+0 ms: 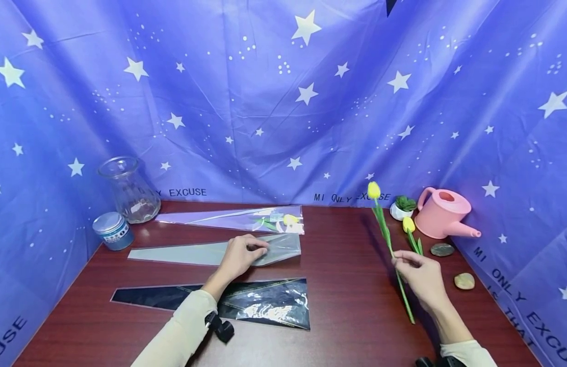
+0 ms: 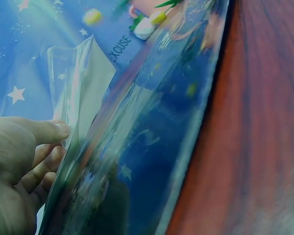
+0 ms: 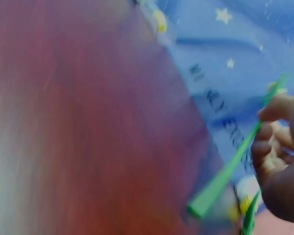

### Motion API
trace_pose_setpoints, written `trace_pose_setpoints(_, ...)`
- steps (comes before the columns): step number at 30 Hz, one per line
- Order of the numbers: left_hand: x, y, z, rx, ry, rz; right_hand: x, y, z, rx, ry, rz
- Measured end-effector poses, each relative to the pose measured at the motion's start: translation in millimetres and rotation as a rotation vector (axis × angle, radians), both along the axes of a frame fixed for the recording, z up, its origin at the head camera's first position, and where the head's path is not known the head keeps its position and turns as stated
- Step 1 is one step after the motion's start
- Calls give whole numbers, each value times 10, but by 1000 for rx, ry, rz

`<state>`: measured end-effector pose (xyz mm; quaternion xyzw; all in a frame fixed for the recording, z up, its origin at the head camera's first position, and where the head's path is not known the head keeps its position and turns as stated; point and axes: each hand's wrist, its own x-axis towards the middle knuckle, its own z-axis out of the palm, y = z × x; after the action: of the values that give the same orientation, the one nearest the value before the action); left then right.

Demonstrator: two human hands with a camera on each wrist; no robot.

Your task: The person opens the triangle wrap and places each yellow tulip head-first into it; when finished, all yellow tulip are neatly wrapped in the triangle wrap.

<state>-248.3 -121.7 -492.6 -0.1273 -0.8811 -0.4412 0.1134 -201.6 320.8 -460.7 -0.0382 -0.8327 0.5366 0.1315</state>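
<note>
1. The step in hand looks like opening the mouth of the grey wrapping sleeve point(image 1: 173, 253), which lies left of centre on the surface point(image 1: 343, 306), between the purple sleeve point(image 1: 210, 218) by the far edge and the black sleeve point(image 1: 265, 304) towards the near edge
2. Lift gently and, ideally, take one layer only; such thin film would crease if you tugged
3. Your left grip point(image 1: 241, 256) is closed lightly on that film, thumb against fingers, near the mouth
4. Your right grip point(image 1: 421, 278) pinches the green stem of a yellow tulip point(image 1: 383, 227), flower up, cut end towards the near edge, over the surface's right part
5. Best hold that tulip clear of the second tulip point(image 1: 408, 225) near the far right corner, lest leaves snag
</note>
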Motion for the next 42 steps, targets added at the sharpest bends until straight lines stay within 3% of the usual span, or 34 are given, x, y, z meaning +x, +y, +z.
trace_pose_setpoints(2,-2,2,-1,-1,-1,2,-56,-123,56,-219,21,28)
trace_pose_setpoints(5,-2,5,0,-5,-10,10,-140,-325,95,-462,60,57)
trace_pose_setpoints(11,11,11,17,-6,-25,17,-261,-681,52,-681,83,84)
trace_pose_setpoints(20,3,17,13,-5,-31,10,-360,-1051,-1,-810,92,71)
trace_pose_setpoints(31,9,20,30,2,-39,11,-471,-1275,-25,-938,133,-33)
trace_pose_setpoints(42,28,23,37,-11,-17,2,-511,-1654,-152,-909,84,-19)
